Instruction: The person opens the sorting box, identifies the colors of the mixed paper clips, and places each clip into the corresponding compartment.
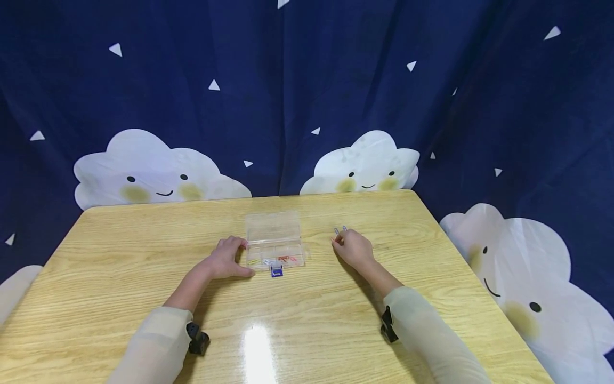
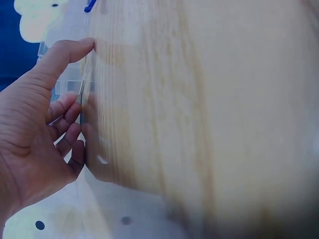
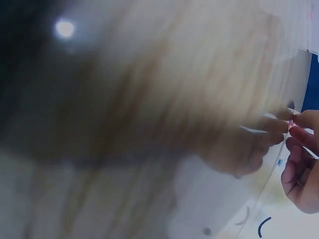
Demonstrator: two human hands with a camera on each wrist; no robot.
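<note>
A clear plastic box (image 1: 275,242) lies on the table with its lid folded back. Its front compartments hold yellow, whitish, red and pink paper clips (image 1: 283,258), and a blue latch (image 1: 276,271) hangs at the front. My left hand (image 1: 226,260) holds the box's left end, thumb at the front corner and fingertips near the hinge side. To the right of the box, my right hand (image 1: 354,248) pinches a pinkish-orange paper clip (image 3: 291,124) at the tabletop, partly hidden by the fingers. Just beyond those fingers lie two bluish paper clips (image 1: 344,228).
The wooden table (image 1: 307,320) reaches back to a dark blue curtain (image 1: 316,80) with clouds and white triangles. Each wrist carries a small black camera (image 1: 198,339). A bright glare spot shows near the table's front.
</note>
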